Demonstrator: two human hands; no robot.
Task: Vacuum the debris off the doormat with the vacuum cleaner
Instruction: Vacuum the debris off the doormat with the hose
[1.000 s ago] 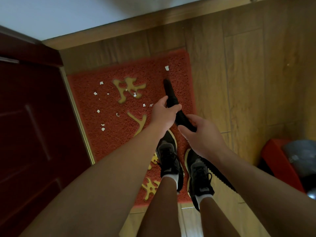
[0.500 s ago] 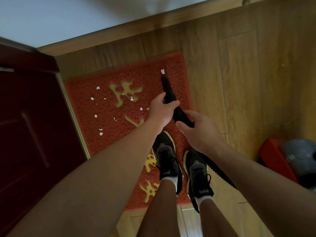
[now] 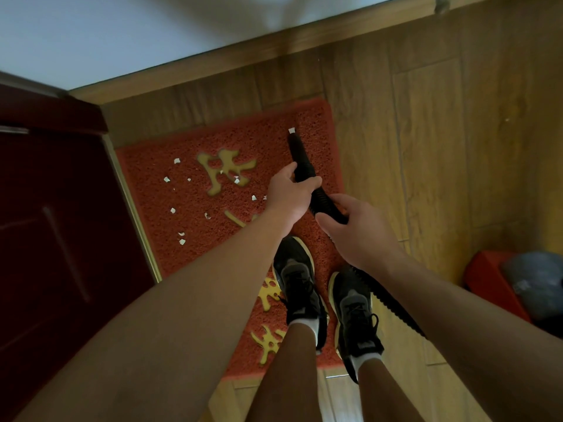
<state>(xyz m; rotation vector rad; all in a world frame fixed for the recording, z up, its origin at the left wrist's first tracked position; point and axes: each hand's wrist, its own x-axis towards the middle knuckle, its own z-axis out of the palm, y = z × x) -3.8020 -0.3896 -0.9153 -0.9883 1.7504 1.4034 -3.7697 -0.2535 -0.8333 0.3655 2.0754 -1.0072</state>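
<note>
Red box [image 3: 487, 284]: on the floor at the near right edge. A grey mass [image 3: 536, 281] sits on or in it; I cannot tell which, nor what it is.
Door [image 3: 54, 239]: dark red, runs along the mat's left edge.
Wall [image 3: 122, 35]: pale, on the far side, with a wooden skirting [image 3: 243, 56] at its foot.
Floor [image 3: 426, 147]: wood planks, far and right of the mat.
Shoes: black, with white socks. The left shoe [image 3: 297, 278] stands on the mat's near half; the right shoe [image 3: 353, 306] is at its right edge.
In the way: both forearms and legs cover much of the mat's near part.
Doormat [image 3: 268, 132]: red, coarse looped pile, yellow characters [image 3: 225, 169] down its middle, lying against the door.
Scraps [image 3: 172, 210]: small white bits, strewn over the mat's far left half. One more bit [image 3: 292, 130] lies touching the nozzle tip.
Nozzle [image 3: 297, 150]: black, narrow, pointing far, its tip down on the mat near the far right corner.
Hose [image 3: 323, 205]: black, ribbed, running from the nozzle to the near right under the right arm.
Left hand [image 3: 289, 196]: clasped round the nozzle's near end.
Right hand [image 3: 356, 233]: clasped round the hose just behind the left.
</note>
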